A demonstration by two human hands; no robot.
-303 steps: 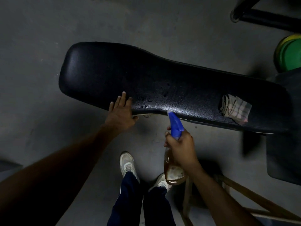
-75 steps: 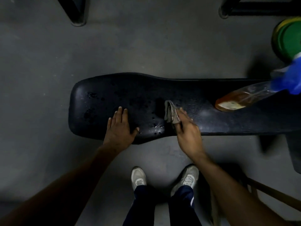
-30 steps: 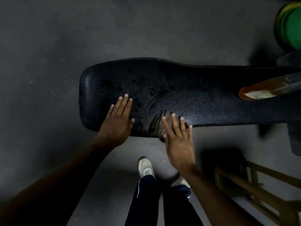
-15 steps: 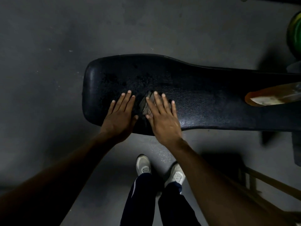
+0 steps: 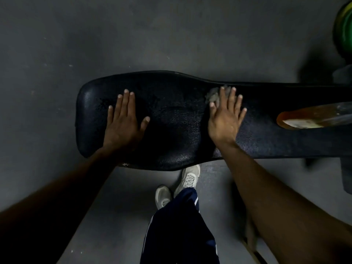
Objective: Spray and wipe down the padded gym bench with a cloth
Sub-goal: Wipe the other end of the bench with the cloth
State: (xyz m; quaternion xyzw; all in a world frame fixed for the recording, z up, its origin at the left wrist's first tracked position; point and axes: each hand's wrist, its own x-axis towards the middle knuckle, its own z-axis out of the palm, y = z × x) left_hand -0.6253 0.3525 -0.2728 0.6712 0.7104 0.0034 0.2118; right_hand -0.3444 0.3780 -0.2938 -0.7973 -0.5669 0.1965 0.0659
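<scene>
The black padded bench (image 5: 171, 122) runs across the view from left to right. My left hand (image 5: 123, 122) lies flat on its wide left end, fingers spread, holding nothing. My right hand (image 5: 225, 117) presses flat on the crumpled grey cloth (image 5: 212, 95) near the bench's far edge; most of the cloth is hidden under my fingers. The spray bottle (image 5: 312, 116), with amber liquid inside, lies on its side on the bench to the right of my right hand.
Grey concrete floor (image 5: 133, 35) surrounds the bench. A green weight plate (image 5: 344, 29) sits at the top right edge. My two white shoes (image 5: 186, 178) stand just below the bench's near edge. A dark bench support (image 5: 345, 176) is at the right.
My right hand has slid the cloth from beside my left hand to the right and toward the far edge. My left hand stays flat on the pad's left end.
</scene>
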